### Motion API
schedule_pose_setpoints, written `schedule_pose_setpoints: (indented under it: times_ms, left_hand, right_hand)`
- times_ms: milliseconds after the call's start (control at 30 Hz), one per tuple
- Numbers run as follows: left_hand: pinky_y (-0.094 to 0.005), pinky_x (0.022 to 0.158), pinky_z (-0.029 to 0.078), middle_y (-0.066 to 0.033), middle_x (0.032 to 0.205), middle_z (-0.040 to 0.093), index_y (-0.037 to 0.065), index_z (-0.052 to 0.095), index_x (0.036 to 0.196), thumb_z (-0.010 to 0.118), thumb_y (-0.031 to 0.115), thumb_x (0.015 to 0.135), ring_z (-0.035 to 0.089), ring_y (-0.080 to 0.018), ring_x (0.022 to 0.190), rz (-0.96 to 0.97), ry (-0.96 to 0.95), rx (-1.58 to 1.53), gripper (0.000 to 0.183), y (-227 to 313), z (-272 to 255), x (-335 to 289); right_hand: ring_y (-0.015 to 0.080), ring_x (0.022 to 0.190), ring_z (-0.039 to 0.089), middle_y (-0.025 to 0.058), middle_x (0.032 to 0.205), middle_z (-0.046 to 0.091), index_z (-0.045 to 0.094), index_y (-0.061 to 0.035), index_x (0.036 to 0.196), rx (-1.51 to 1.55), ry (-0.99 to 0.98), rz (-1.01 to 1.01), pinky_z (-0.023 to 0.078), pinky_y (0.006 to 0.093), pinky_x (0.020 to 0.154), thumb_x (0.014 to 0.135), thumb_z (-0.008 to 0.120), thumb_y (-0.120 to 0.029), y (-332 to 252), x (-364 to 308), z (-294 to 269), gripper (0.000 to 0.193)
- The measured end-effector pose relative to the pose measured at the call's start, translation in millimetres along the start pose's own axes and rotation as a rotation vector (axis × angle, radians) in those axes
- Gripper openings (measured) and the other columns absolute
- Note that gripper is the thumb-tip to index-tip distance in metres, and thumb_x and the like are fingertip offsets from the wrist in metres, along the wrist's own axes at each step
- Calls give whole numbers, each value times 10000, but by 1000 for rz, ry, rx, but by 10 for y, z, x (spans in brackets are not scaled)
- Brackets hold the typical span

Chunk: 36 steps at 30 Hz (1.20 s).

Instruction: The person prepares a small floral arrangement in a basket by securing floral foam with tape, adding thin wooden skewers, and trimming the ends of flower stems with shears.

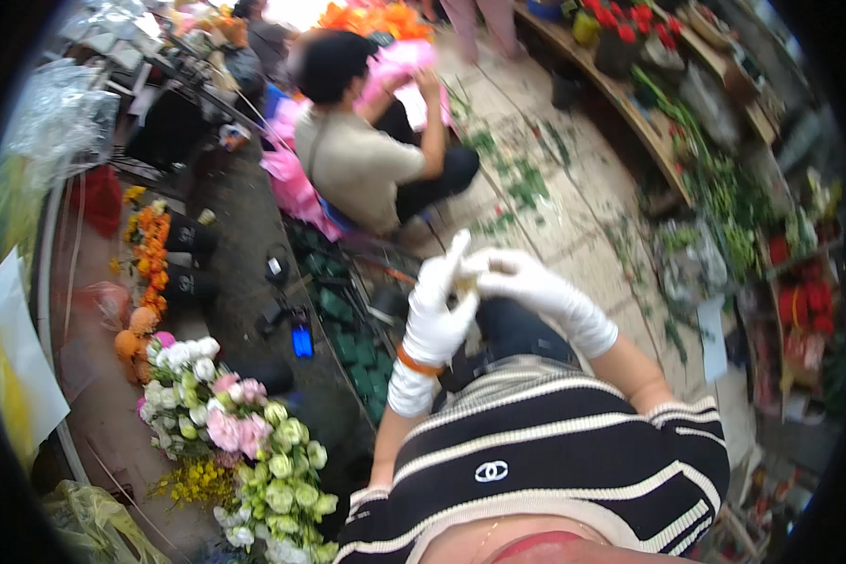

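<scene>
At the frame's centre, the gloved left hand (437, 305) and gloved right hand (517, 274) meet, fingers pinching a small yellowish object (466, 282) between them. A bouquet (254, 442) lies lower left.

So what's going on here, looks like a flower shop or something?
A person in white gloves holds the left hand and right hand together in front of the chest, pinching a small yellowish thing too blurred to identify. Bunches of white, pink and green flowers stand at the lower left. Ahead, another person crouches over pink wrapping paper, with green trimmings scattered on the floor.
</scene>
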<state>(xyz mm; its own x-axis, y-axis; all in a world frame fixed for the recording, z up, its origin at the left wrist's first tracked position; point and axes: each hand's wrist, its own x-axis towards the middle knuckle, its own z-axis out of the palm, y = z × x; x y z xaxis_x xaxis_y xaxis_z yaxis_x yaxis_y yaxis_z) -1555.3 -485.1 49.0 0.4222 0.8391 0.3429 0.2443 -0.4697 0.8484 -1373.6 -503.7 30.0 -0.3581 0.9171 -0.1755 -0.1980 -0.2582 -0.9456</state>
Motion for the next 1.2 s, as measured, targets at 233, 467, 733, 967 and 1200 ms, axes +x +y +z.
schedule_pose_setpoints:
  times_ms: [233, 467, 733, 967, 1200]
  left_hand:
    - [-271, 862, 454, -67, 1016, 590, 56, 456, 1408, 646, -56, 761, 587, -146, 908, 31, -82, -268, 683, 428, 139, -299]
    - [-272, 906, 427, -71, 1009, 654, 19, 383, 1441, 617, -91, 762, 592, -135, 928, -50, -180, -325, 726, 519, 216, -450]
    - [-279, 905, 435, -70, 1003, 663, 12, 381, 1438, 608, -97, 746, 596, -125, 930, -49, -315, -234, 736, 589, 435, -274]
    - [-279, 908, 434, -73, 1027, 654, 29, 393, 1437, 598, -104, 751, 596, -122, 943, -38, -349, -289, 729, 616, 1029, -113]
    - [-303, 821, 490, -102, 945, 627, 47, 511, 1361, 640, -66, 705, 614, -219, 864, 104, -273, -175, 678, 811, 1385, 141]
  right_hand:
    - [116, 1021, 521, 42, 1205, 586, 573, -4, 1255, 55, 70, -142, 418, 267, 866, 864, 611, -377, -229, -838, 268, 542]
    - [142, 1050, 548, 72, 1223, 590, 553, 21, 1270, 78, 96, -158, 440, 279, 884, 854, 604, -334, -150, -1158, 307, 550]
    - [98, 1010, 541, 40, 1078, 624, 596, 4, 1151, 95, 137, -59, 428, 265, 904, 873, 569, -180, -26, -1353, 24, 334]
    - [130, 1035, 565, 69, 1154, 622, 550, 28, 1262, 25, 229, -29, 441, 293, 928, 854, 541, -156, -143, -1638, -438, 447]
    - [123, 1027, 561, 64, 1107, 625, 564, 5, 1230, 62, 208, -21, 444, 293, 925, 885, 577, -110, -269, -1749, -840, 363]
